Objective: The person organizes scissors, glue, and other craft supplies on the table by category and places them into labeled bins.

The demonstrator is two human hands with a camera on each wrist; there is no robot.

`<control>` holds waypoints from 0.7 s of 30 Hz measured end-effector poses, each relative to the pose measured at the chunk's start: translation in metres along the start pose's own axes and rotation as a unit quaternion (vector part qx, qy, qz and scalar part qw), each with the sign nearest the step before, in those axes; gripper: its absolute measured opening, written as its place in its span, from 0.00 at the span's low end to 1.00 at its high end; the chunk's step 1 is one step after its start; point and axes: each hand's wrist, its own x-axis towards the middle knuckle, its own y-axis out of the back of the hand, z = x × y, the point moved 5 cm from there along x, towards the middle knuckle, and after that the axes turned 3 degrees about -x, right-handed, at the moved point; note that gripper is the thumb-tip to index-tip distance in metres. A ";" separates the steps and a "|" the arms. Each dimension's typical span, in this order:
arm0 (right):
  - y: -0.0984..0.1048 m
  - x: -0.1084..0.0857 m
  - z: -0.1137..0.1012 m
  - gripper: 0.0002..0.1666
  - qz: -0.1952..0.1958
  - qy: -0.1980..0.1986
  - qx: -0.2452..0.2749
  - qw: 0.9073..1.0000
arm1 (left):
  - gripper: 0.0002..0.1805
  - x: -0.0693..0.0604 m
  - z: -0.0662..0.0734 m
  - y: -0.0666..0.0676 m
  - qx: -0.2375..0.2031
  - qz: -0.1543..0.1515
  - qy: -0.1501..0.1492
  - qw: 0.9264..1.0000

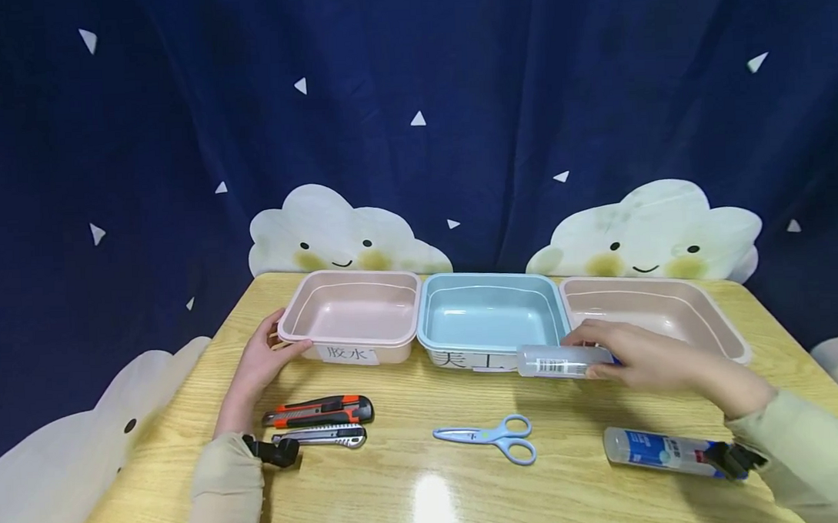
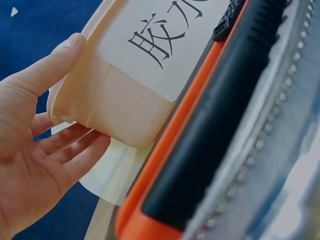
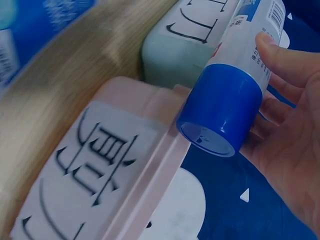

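Note:
My right hand (image 1: pixel 633 354) grips a clear bottle (image 1: pixel 550 361) with a blue cap, held sideways in front of the blue bin (image 1: pixel 494 342) and the right pink bin (image 1: pixel 730 343). In the right wrist view the thumb and fingers of the hand (image 3: pixel 292 115) wrap the bottle (image 3: pixel 250 45) above its blue cap. At the left pink bin (image 1: pixel 401 350), my left hand (image 1: pixel 259 359) holds the front left corner. The left wrist view shows its thumb on the rim and the other fingers of the hand (image 2: pixel 45 130) by the bin's side (image 2: pixel 115 100).
An orange-black cutter (image 1: pixel 320 411) and a silver cutter (image 1: pixel 324 436) lie near my left wrist. Light blue scissors (image 1: pixel 490 436) lie mid-table. A second bottle (image 1: pixel 664 451) lies beside my right wrist. Behind the three bins hangs a dark blue curtain (image 1: pixel 387 139).

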 end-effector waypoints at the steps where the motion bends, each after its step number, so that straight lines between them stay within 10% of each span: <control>1: 0.000 0.003 -0.001 0.18 -0.001 -0.003 0.002 1.000 | 0.50 0.000 0.000 -0.001 -0.002 -0.001 0.001 1.000; 14: -0.007 0.062 -0.009 0.20 -0.051 -0.032 0.011 0.998 | 0.50 0.002 -0.004 -0.001 0.003 0.002 0.001 1.000; 21: -0.010 0.092 -0.015 0.20 -0.005 0.011 -0.007 1.000 | 0.50 0.002 -0.006 -0.001 0.004 0.003 0.001 1.000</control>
